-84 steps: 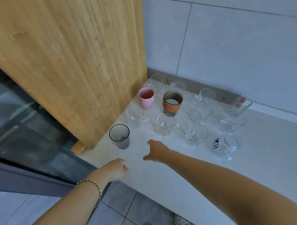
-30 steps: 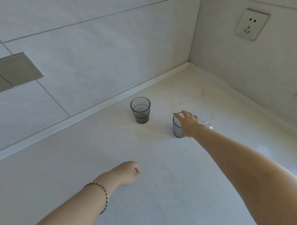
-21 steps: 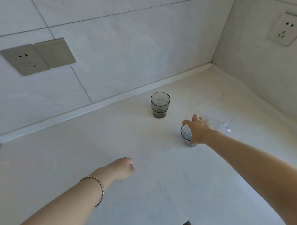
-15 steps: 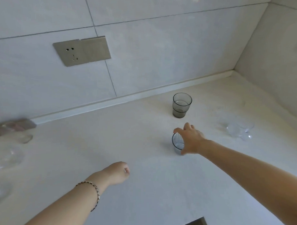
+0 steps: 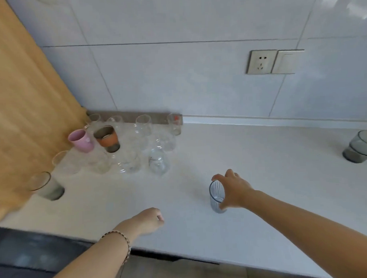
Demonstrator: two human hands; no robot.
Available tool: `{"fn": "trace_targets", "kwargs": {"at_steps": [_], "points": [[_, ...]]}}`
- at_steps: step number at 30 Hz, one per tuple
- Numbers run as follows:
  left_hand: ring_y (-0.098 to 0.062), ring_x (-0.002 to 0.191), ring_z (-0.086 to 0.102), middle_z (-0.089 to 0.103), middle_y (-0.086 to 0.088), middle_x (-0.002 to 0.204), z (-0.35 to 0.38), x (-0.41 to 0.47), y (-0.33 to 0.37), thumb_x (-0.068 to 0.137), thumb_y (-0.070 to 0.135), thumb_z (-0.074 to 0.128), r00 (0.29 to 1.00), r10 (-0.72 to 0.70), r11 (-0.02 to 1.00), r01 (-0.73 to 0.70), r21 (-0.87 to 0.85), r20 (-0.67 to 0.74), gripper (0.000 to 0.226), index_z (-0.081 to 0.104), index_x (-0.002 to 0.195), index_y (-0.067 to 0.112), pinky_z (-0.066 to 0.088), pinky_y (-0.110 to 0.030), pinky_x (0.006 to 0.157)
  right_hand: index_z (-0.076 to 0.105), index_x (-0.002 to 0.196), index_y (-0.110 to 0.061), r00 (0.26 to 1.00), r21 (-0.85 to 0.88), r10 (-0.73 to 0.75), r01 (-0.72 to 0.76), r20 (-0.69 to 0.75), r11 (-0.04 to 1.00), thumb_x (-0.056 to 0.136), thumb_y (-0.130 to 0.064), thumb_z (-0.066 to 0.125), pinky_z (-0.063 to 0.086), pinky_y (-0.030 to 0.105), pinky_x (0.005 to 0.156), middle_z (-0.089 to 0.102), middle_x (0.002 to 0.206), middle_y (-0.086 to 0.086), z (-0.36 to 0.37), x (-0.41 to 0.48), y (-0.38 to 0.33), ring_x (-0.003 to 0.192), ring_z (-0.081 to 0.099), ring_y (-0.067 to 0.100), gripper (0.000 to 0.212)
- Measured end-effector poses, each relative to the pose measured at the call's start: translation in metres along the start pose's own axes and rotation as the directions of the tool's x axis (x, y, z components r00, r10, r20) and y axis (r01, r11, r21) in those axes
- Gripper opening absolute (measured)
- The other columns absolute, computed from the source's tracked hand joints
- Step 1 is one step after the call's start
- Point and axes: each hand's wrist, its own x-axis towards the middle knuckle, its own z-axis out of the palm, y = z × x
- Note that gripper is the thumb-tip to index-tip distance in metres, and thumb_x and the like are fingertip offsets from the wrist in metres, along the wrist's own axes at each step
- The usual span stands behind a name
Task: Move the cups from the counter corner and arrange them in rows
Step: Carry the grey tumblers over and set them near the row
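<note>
Gripping the ribbed glass (image 5: pixel 215 195), right hand (image 5: pixel 236 192) fingers curl round it; left hand (image 5: pixel 149 220) fingers curled, holding nothing

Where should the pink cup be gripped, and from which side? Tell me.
Probably the upper wall near the rim of the pink cup, coming from above: it stands mouth up with no handle visible, the wooden board close on its left and the orange-banded cup close on its right.

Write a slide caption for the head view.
Right hand grips a ribbed glass on the counter; left hand holds nothing.
</note>
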Motion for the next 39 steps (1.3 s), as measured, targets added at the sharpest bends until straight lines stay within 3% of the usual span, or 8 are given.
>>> {"fn": "trace_targets", "kwargs": {"at_steps": [6, 9, 17, 22, 28, 32, 36, 39], "points": [[-0.016, 0.081, 0.045, 0.059, -0.006, 0.113, -0.034, -0.044, -0.136, 0.093, 0.021, 0.040, 0.998, -0.044, 0.997, 0.042, -0.059, -0.039, 0.011, 0.051, 0.094, 0.018, 0.036, -0.026, 0.076, 0.029, 0.143, -0.021, 1.000, -0.008, -0.001, 0.002, 0.031, 1.000, 0.066, -0.039, 0.078, 0.045, 0.036, 0.101, 0.036, 0.136, 0.006, 0.021, 0.025, -0.142, 0.127, 0.042, 0.024, 0.093], [-0.017, 0.090, 0.048, 0.053, -0.001, 0.106, -0.048, -0.059, -0.184, 0.094, 0.024, 0.040, 0.997, -0.068, 0.993, 0.064, -0.103, -0.044, 0.012, 0.050, 0.098, 0.019, 0.038, -0.027, 0.081, 0.035, 0.139, -0.019, 1.000, -0.023, -0.001, 0.002, 0.027, 1.000, 0.066, -0.043, 0.077, 0.045, 0.038, 0.100, 0.038, 0.133, 0.006, 0.029, 0.039, -0.199, 0.123, 0.045, 0.026, 0.088], [-0.018, 0.106, 0.052, 0.051, 0.001, 0.108, -0.070, -0.061, -0.260, 0.094, 0.024, 0.038, 0.991, -0.115, 0.976, 0.101, -0.191, -0.064, 0.014, 0.050, 0.100, 0.019, 0.041, -0.025, 0.088, 0.039, 0.132, -0.014, 1.000, -0.025, 0.004, -0.004, -0.001, 1.000, 0.069, -0.064, 0.067, 0.047, 0.031, 0.084, 0.040, 0.132, 0.005, 0.044, 0.099, -0.323, 0.112, 0.058, 0.025, 0.084], [-0.019, 0.110, 0.053, 0.052, 0.000, 0.111, -0.075, -0.053, -0.285, 0.094, 0.025, 0.038, 0.989, -0.137, 0.963, 0.119, -0.243, -0.058, 0.016, 0.051, 0.102, 0.018, 0.042, -0.027, 0.090, 0.034, 0.135, -0.011, 0.999, -0.027, -0.049, 0.048, -0.018, 0.998, 0.072, -0.058, 0.068, 0.044, 0.030, 0.076, 0.033, 0.140, 0.010, 0.054, 0.138, -0.384, 0.115, 0.056, 0.027, 0.086], [-0.015, 0.106, 0.050, 0.051, 0.001, 0.114, -0.084, -0.044, -0.303, 0.094, 0.024, 0.039, 0.987, -0.149, 0.956, 0.126, -0.264, -0.068, 0.017, 0.051, 0.103, 0.019, 0.039, -0.023, 0.088, 0.038, 0.130, -0.013, 0.999, 0.065, -0.025, 0.027, -0.039, 0.998, 0.071, -0.051, 0.073, 0.042, 0.030, 0.073, 0.032, 0.135, 0.009, 0.065, 0.166, -0.416, 0.109, 0.060, 0.027, 0.079], [-0.016, 0.109, 0.051, 0.052, 0.001, 0.115, -0.087, -0.040, -0.304, 0.094, 0.024, 0.039, 0.988, -0.141, 0.960, 0.120, -0.253, -0.065, 0.026, 0.054, 0.113, 0.015, 0.040, -0.024, 0.089, 0.036, 0.131, -0.013, 0.998, 0.114, -0.043, 0.047, -0.040, 0.992, 0.071, -0.048, 0.075, 0.048, 0.034, 0.087, 0.033, 0.133, 0.010, 0.070, 0.172, -0.416, 0.116, 0.053, 0.028, 0.080], [-0.019, 0.107, 0.051, 0.053, -0.002, 0.119, -0.084, -0.031, -0.293, 0.094, 0.025, 0.039, 0.993, -0.109, 0.974, 0.099, -0.202, -0.038, 0.015, 0.050, 0.100, 0.018, 0.039, -0.025, 0.087, 0.023, 0.142, -0.010, 0.998, 0.193, -0.069, 0.065, 0.014, 0.979, 0.078, -0.030, 0.075, 0.044, 0.038, 0.098, 0.032, 0.136, 0.013, 0.074, 0.163, -0.395, 0.124, 0.047, 0.030, 0.085], [-0.017, 0.096, 0.048, 0.049, 0.000, 0.106, -0.083, -0.016, -0.271, 0.094, 0.023, 0.039, 0.998, -0.055, 0.987, 0.052, -0.150, -0.017, 0.010, 0.048, 0.095, 0.019, 0.037, -0.024, 0.080, 0.028, 0.142, -0.010, 0.992, 0.143, -0.047, 0.030, 0.119, 0.989, 0.085, -0.021, 0.066, 0.043, 0.036, 0.099, 0.037, 0.139, 0.011, 0.078, 0.145, -0.350, 0.126, 0.046, 0.029, 0.070]]}}
